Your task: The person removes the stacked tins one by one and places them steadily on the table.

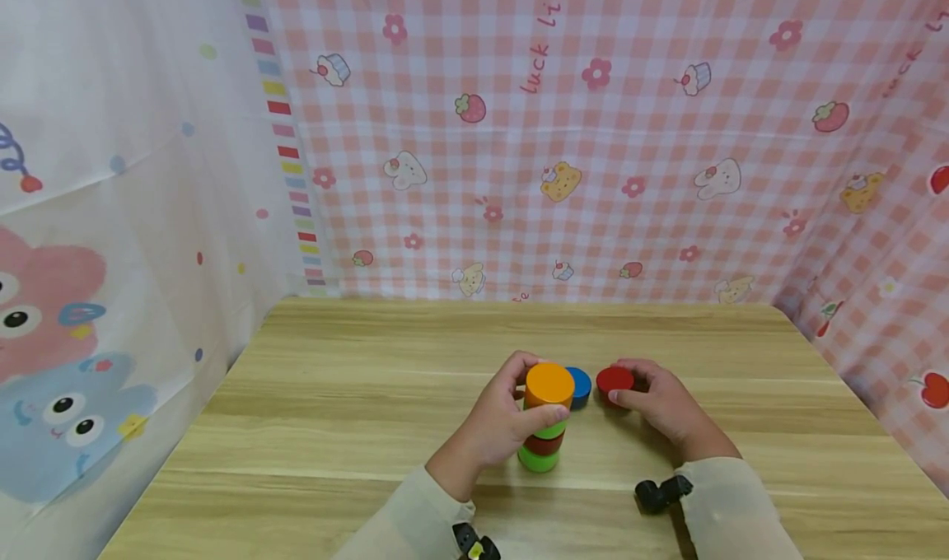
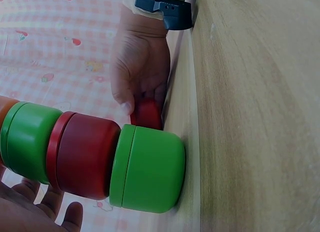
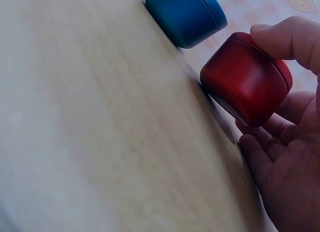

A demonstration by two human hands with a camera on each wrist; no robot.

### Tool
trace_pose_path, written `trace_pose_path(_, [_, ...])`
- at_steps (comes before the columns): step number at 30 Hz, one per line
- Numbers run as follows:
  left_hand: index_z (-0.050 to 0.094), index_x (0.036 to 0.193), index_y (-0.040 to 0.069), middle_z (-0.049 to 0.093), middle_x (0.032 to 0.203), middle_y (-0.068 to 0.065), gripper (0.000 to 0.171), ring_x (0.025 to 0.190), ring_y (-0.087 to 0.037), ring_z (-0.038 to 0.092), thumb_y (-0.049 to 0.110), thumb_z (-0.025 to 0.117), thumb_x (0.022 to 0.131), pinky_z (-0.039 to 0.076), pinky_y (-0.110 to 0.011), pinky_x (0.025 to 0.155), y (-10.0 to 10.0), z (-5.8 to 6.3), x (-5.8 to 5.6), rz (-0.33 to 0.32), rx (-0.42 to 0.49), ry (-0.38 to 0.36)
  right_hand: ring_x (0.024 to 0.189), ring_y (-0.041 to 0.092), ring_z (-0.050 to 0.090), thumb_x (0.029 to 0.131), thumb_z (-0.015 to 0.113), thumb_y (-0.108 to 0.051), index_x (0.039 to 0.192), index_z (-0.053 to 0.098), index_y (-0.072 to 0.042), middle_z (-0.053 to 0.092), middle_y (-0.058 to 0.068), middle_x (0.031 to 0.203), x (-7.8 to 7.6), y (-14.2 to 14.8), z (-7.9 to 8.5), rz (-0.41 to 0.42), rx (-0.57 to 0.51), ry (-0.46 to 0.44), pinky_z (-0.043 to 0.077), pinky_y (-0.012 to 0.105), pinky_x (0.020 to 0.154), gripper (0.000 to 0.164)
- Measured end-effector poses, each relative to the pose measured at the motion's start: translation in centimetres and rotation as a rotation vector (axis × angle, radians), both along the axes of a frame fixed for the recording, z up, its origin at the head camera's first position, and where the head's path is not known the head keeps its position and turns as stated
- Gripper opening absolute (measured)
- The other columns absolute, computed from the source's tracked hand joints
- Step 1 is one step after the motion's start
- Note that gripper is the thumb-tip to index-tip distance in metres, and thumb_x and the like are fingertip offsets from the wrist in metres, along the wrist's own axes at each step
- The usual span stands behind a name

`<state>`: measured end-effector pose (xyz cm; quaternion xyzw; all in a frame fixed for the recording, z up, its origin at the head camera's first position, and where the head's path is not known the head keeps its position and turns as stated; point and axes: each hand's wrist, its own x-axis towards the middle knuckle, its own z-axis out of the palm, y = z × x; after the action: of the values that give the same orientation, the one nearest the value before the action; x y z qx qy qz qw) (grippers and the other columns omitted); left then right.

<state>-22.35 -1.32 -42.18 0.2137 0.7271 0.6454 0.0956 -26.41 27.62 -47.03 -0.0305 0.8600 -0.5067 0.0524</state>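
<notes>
A stack of small round lidded tins stands near the middle of the table. On top is an orange tin, then a green tin, a dark red tin and another green tin at the bottom. My left hand grips the upper part of the stack, thumb across the front. To its right, my right hand holds a red tin between thumb and fingers, low over the wood; whether it touches the table I cannot tell. A blue tin sits between, partly hidden behind the orange one.
The wood-grain table reaches back to a pink checked cloth. A white printed cloth hangs on the left, and more patterned cloth on the right. Black wrist devices sit at both cuffs.
</notes>
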Motion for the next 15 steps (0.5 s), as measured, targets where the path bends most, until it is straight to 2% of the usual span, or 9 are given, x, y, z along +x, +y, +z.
trace_pose_path(7, [0.056, 0.131, 0.021, 0.065, 0.128, 0.002, 0.042, 0.123, -0.017, 0.055, 0.024, 0.080, 0.096, 0.035, -0.049, 0.110, -0.01, -0.01, 0.00, -0.004, 0.002, 0.005, 0.133, 0.044, 0.049, 0.098, 0.073, -0.018, 0.149, 0.047, 0.009, 0.050, 0.030, 0.152, -0.10, 0.07, 0.10, 0.005, 0.018, -0.006, 0.036, 0.062, 0.118, 0.064])
trace_pose_path(15, [0.057, 0.131, 0.023, 0.065, 0.129, 0.004, 0.043, 0.125, -0.018, 0.055, 0.026, 0.080, 0.095, 0.034, -0.052, 0.113, 0.01, 0.03, 0.06, 0.005, -0.012, -0.008, 0.137, 0.045, 0.047, 0.098, 0.073, -0.018, 0.149, 0.048, 0.007, 0.049, 0.029, 0.153, -0.03, -0.14, 0.03, -0.005, 0.024, -0.016, 0.033, 0.062, 0.120, 0.062])
